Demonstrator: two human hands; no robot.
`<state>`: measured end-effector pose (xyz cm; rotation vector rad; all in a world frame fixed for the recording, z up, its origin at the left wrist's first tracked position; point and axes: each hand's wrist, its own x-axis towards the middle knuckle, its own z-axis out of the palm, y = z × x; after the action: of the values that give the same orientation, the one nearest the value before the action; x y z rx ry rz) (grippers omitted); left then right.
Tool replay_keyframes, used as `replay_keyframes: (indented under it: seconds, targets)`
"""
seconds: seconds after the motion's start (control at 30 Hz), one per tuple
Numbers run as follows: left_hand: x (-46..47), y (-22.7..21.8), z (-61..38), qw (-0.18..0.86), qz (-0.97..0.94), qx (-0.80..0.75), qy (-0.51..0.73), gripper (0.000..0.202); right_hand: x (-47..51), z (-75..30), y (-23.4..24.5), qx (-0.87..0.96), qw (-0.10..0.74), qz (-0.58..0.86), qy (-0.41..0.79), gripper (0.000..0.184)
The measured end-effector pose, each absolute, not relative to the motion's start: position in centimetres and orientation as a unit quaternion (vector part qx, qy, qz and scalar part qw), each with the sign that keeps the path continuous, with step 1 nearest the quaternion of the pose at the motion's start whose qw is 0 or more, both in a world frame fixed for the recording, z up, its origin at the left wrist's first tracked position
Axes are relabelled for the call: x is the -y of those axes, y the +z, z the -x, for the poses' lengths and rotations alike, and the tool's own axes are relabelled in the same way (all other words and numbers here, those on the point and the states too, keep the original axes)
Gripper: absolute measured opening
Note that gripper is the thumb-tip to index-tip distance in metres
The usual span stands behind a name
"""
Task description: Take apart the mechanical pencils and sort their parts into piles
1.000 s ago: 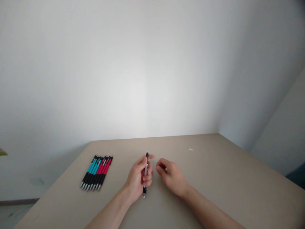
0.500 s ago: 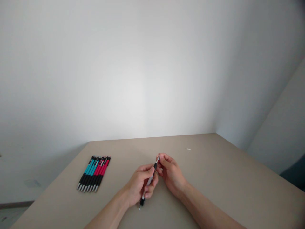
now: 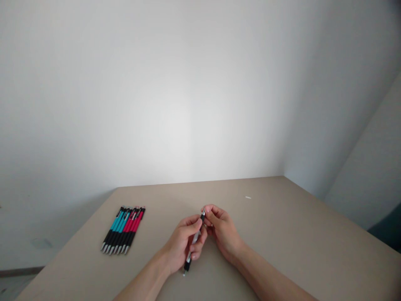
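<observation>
In the middle of the table, my left hand (image 3: 187,240) is closed around a pen (image 3: 195,238) with a pale barrel and black end sections. The pen slants, with its clear push-button end toward me and its point up and away. My right hand (image 3: 222,228) pinches the silver cone tip (image 3: 203,212) of the pen between thumb and fingertips. The cone sits at the end of the black grip; whether it is fully seated I cannot tell. The right hand's lower fingers are curled close to the left hand's fingertips.
To the left, blue pens (image 3: 116,225) and red pens (image 3: 134,225) lie side by side in a tight row, silver tips toward me. A small white strip (image 3: 248,197) lies at the back right of the beige table (image 3: 282,234). Behind it rises a white wall (image 3: 175,92).
My right hand has moved slightly left and down, bringing the silver cone from just beyond the pen onto its black end. My left hand has stayed nearly still.
</observation>
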<state>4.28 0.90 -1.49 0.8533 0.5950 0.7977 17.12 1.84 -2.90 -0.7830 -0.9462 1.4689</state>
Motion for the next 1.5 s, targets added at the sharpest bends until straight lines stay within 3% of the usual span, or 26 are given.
replay_keyframes:
  seconds: [1.0, 1.37, 1.5]
  targets:
    - [-1.2, -1.99, -4.67, 0.76, -0.412, -0.261, 0.43, 0.022, -1.37, -17.12, -2.81, 0.427, 0.533, 0.301, 0.666, 0.029]
    - [-1.31, -2.38, -4.68, 0.752, -0.416, -0.257, 0.442, 0.01, -1.44, -17.19, -2.84, 0.419, 0.552, 0.274, 0.666, 0.026]
    - [-1.29, -2.17, -4.73, 0.752, -0.414, -0.268, 0.437, 0.016, -1.44, -17.16, -2.92, 0.411, 0.553, 0.284, 0.667, 0.026]
